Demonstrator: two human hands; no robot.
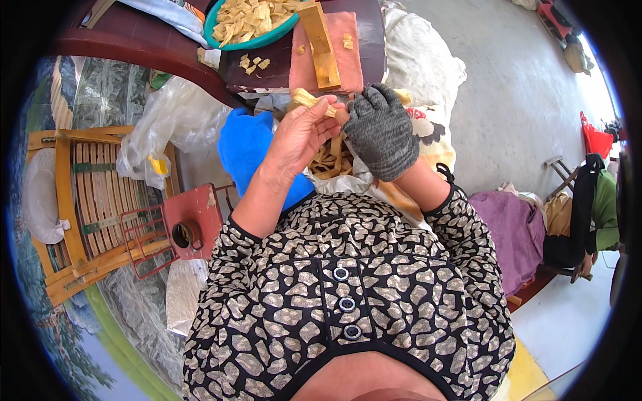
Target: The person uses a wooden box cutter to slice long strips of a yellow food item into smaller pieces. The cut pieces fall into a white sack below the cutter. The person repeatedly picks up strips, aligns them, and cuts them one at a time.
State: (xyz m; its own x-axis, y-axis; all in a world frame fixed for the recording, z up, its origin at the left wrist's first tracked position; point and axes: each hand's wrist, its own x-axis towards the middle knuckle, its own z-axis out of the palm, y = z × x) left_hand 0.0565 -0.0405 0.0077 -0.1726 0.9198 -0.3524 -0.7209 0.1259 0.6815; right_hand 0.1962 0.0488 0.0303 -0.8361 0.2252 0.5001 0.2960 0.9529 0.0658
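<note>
My bare left hand (301, 135) holds a pale yellow, fibrous dried piece (313, 102) between thumb and fingers. My right hand (382, 131), in a grey knitted glove, is beside its fingertips; what it grips, if anything, is hidden. A yellowish piece (403, 95) shows behind the glove. Below the hands, brownish dried strips (331, 163) lie in a pale bag in the lap. Ahead, a wooden block tool (321, 50) rests on a pink cloth (351, 67), with small cut bits (347, 41) beside it. A green basin (251, 46) holds many cut pieces.
The dark red table (371, 30) bears several loose bits (253, 64) left of the cloth. A white sack (421, 55) stands at its right. At left are a blue cloth (246, 145), a plastic bag (170, 120), a red metal stand (193, 215) and a slatted wooden chair (65, 190).
</note>
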